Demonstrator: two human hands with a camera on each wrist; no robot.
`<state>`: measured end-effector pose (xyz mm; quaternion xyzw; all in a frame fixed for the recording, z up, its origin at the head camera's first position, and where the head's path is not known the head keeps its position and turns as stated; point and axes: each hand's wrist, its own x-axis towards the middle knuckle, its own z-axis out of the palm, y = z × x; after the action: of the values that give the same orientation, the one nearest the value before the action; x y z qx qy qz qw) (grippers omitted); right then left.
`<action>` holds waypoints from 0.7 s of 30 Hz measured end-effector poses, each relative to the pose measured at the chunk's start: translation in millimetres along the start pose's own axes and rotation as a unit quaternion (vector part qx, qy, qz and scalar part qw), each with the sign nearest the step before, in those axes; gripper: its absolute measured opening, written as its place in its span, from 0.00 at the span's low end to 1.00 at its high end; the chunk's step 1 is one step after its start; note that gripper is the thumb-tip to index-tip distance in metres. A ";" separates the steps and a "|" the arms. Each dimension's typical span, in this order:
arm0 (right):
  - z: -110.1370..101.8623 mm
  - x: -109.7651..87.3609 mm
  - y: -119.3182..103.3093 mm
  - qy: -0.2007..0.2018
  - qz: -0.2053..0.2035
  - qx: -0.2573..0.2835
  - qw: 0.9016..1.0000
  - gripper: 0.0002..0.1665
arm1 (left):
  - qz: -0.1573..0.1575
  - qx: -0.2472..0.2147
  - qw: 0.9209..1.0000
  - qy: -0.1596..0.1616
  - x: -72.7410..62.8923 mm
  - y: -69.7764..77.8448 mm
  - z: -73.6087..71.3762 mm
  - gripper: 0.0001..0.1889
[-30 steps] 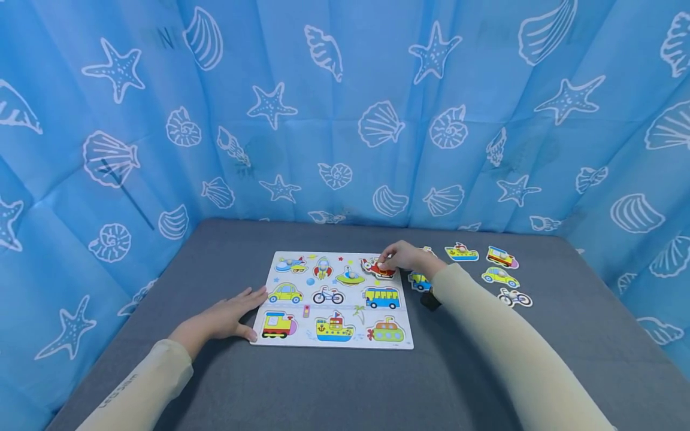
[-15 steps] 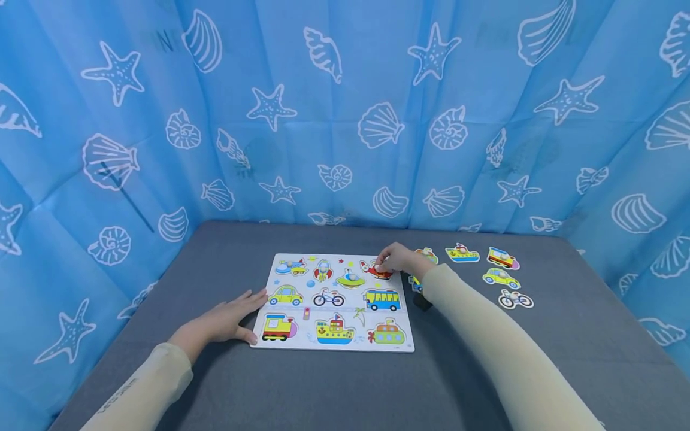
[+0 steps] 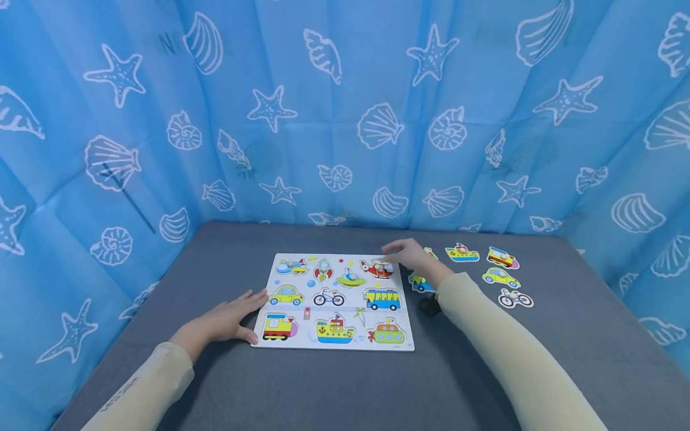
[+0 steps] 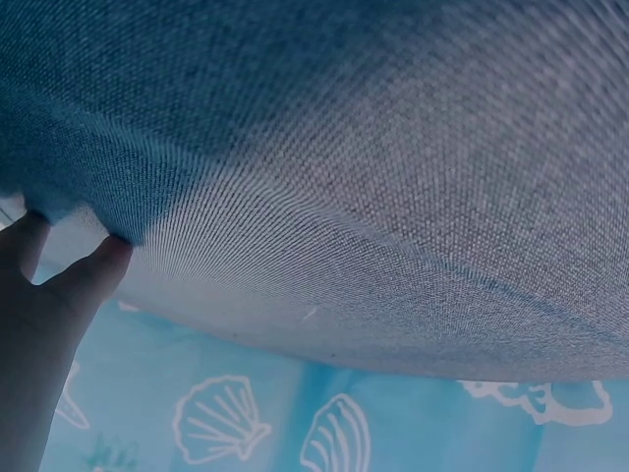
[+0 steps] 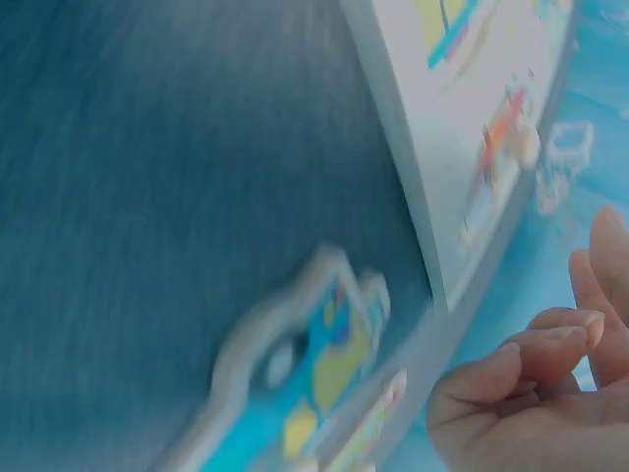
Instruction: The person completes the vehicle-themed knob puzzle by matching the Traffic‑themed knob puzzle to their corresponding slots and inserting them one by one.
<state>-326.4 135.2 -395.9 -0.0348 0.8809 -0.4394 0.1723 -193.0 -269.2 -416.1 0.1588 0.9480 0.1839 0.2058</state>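
A white peg puzzle board (image 3: 345,345) printed with vehicles lies on the table. My left hand (image 3: 223,319) rests against its left edge, fingers spread and thumb at the near corner. Just beyond the board's far right corner hovers my right hand (image 3: 412,256), which holds nothing. Below its fingers, the red helicopter piece (image 3: 381,270) sits in its place on the board. Plane, rocket and flying saucer (image 3: 351,278) pieces with knobs are also on the board. In the right wrist view, the fingers (image 5: 550,349) are loosely bent beside the helicopter piece's knob (image 5: 528,146).
Right of the board lie a blue bus piece (image 3: 420,282), a ship piece (image 3: 462,253), a train piece (image 3: 502,257), a yellow car piece (image 3: 501,277) and a bicycle piece (image 3: 515,299). My right forearm partly covers another piece. A blue shell-patterned curtain (image 3: 334,149) surrounds the grey table.
My right hand pressed the helicopter piece down onto the board, then let go of its knob and moved slightly up and right. The left hand stayed where it was.
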 end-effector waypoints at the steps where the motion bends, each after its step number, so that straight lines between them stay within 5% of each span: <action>1: -4.6 -2.0 1.1 0.008 -0.008 0.002 1.000 0.23 | -0.002 0.000 1.000 0.000 0.5 0.3 -0.1 0.55; 21: -55.7 -48.5 53.1 0.020 0.026 0.042 0.999 0.26 | -0.002 0.000 1.000 0.003 1.0 0.6 0.9 0.56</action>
<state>-294.8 220.5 -393.5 0.0044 0.8653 -0.4724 0.1676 -193.3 -268.1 -417.0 0.1561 0.9490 0.1838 0.2032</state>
